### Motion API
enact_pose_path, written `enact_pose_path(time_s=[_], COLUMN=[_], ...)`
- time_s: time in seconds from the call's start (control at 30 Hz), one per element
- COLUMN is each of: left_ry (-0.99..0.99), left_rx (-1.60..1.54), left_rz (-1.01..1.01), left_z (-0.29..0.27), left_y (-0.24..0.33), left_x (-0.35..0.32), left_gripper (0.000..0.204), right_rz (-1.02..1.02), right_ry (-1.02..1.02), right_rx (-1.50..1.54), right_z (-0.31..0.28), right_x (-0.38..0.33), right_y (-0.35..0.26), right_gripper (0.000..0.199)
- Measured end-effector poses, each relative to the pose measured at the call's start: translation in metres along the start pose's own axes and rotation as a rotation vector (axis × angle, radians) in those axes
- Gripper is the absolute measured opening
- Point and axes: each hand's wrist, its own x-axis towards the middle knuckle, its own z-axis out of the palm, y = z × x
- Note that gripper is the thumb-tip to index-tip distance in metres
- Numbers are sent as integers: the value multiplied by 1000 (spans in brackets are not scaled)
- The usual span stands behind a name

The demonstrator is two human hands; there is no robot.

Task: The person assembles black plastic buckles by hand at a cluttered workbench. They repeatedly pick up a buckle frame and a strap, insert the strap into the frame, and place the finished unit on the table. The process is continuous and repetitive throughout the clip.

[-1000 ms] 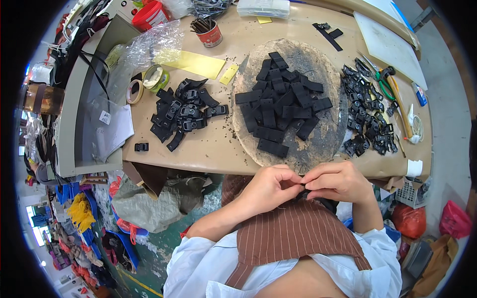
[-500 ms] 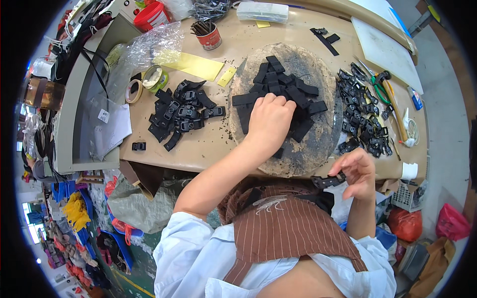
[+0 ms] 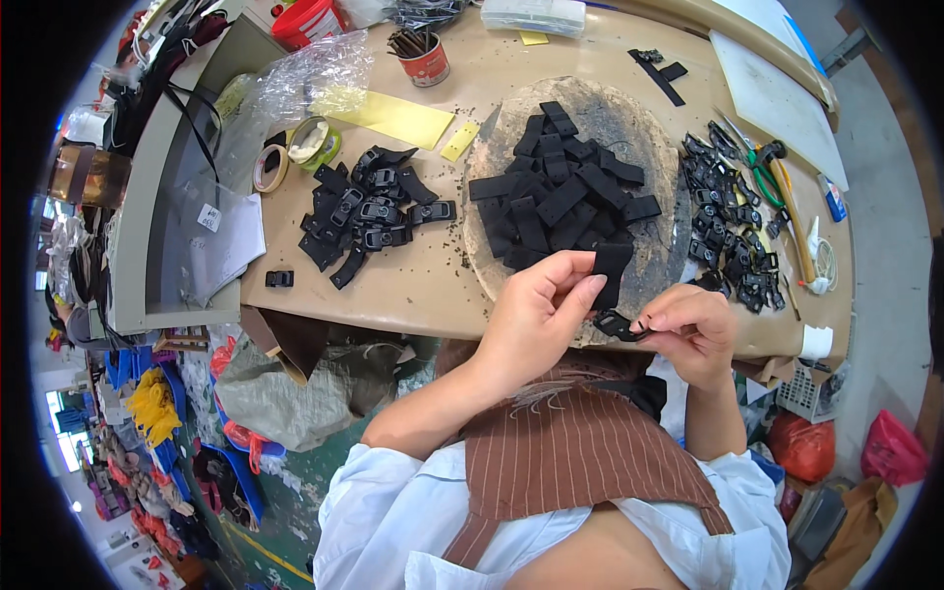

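Observation:
My left hand (image 3: 546, 310) pinches a short black webbing strap (image 3: 612, 270) above the near edge of a round, stained wooden block (image 3: 629, 123). Close beside it, my right hand (image 3: 693, 332) grips a black plastic buckle (image 3: 616, 325) between thumb and fingers. The strap's lower end hangs just above the buckle; whether they touch I cannot tell. On the block lies a heap of black straps (image 3: 551, 202). Right of the block is a pile of loose black buckles (image 3: 728, 211). To the left, straps with buckles on them (image 3: 369, 206) form another heap.
A hammer (image 3: 787, 187), green-handled pliers (image 3: 762, 177) and a white cord (image 3: 824, 265) lie at the right. A red tin of rods (image 3: 425, 64), tape roll (image 3: 267, 167), green tin (image 3: 315, 143) and yellow strips (image 3: 398, 118) stand or lie behind and left. A single buckle (image 3: 279, 279) sits near the left front edge.
My left hand has come back from the strap heap toward me with one strap in its fingers. My right hand has moved slightly left with the buckle, and the two hands are now close together.

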Motion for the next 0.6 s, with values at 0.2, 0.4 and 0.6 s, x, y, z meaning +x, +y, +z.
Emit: enact_pose_path(time_s=[0.2, 0.4, 0.6], left_ry=[-13, -83, -159], left_rx=[53, 237, 97], left_rz=[28, -19, -124], left_z=[0, 2, 2], left_y=[-2, 0, -7], left_x=[-6, -20, -21], left_gripper=[24, 24, 27], right_rz=[7, 110, 284], right_ry=[10, 38, 20], right_rx=[-53, -156, -42], right_z=[1, 5, 9], right_x=[-3, 0, -7], right_y=[2, -2, 4], right_gripper=[25, 19, 17])
